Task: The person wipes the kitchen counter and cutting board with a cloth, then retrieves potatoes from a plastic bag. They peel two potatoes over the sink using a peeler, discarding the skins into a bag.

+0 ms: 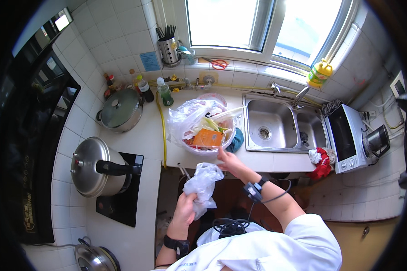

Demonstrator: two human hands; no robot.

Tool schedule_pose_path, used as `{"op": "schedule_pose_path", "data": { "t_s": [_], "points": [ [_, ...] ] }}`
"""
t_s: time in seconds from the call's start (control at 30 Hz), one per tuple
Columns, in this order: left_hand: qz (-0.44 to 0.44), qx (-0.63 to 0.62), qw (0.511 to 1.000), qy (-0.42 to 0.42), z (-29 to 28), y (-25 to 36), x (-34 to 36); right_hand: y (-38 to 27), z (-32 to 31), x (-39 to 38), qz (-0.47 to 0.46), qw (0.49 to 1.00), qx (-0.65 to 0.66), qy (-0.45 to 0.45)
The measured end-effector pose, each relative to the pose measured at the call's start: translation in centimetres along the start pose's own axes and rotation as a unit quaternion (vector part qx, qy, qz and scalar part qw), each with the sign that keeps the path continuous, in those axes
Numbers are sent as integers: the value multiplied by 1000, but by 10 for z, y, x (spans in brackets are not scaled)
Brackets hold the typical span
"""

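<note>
left hand point(185, 208) closed round a crumpled clear thin plastic bag point(205, 183), gripping its lower left part. bag hangs in front of the counter edge, between both hands, long axis slanting up and right from the left fist. right hand point(231, 163) up and right of it, near the bag's top corner, index finger stretched forward; can't tell if the other fingers pinch the bag or hold nothing.

key relation: translucent white plastic liner bag point(185, 119) heaped with scraps sits on the white countertop point(144, 147), straight ahead of both hands. right hand nearer, fingertip at or just beside its near rim, contact unclear. flat orange rectangular packet point(207, 138) on the heap's near side, just beyond that fingertip, long axis roughly left-right. long pale vegetable stalks point(230, 114) point right toward the double stainless-steel sink point(271, 113). dark teal bundle point(236, 141) just right of the liner.
</note>
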State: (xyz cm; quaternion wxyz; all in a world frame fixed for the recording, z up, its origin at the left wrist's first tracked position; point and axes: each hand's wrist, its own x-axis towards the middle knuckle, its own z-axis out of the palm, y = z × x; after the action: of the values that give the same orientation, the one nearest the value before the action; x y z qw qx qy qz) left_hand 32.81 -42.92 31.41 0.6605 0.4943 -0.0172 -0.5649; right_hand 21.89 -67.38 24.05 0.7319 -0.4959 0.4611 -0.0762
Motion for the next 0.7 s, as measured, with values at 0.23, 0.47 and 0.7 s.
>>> {"op": "schedule_pose_path", "data": {
  "t_s": [0.23,0.47,0.7],
  "points": [
    [41,46,995,-79,108,-36,49,21,-106,-71,-81,967,-100,-221],
    [91,185,971,-126,210,-88,133,14,-219,-67,-12,995,84,-56],
    [168,379,903,-112,238,-123,204,34,-302,-49,13,979,128,156]
  ]
}}
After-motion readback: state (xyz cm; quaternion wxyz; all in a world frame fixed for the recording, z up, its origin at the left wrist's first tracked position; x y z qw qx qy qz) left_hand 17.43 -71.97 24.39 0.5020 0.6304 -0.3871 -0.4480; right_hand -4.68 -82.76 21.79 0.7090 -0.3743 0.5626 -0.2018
